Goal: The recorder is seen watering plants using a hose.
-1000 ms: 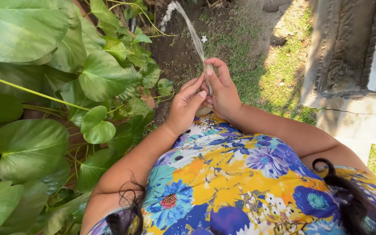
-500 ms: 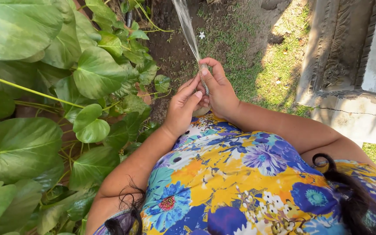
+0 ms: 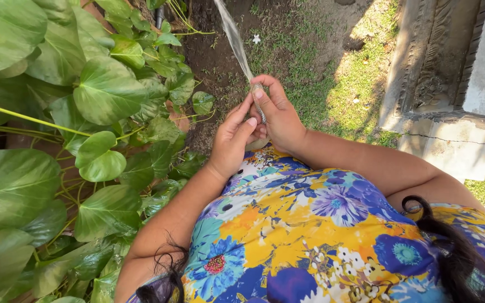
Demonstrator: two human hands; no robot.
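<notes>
Both my hands meet in front of my chest around the end of a clear braided hose. My right hand grips the hose end, with the thumb pressed at its mouth. My left hand wraps against it from the left, fingers touching the hose. A thin jet of water shoots from the hose mouth up and away over dark soil. The rest of the hose is hidden behind my hands and my flowered dress.
Large green heart-shaped leaves on long stems fill the left side. Patchy grass lies ahead on the right. A carved grey stone base stands at the far right. A small white flower lies on the ground.
Both hands have kept their hold on the hose. The water jet has swung slightly to the left, and the view has shifted a little to the right.
</notes>
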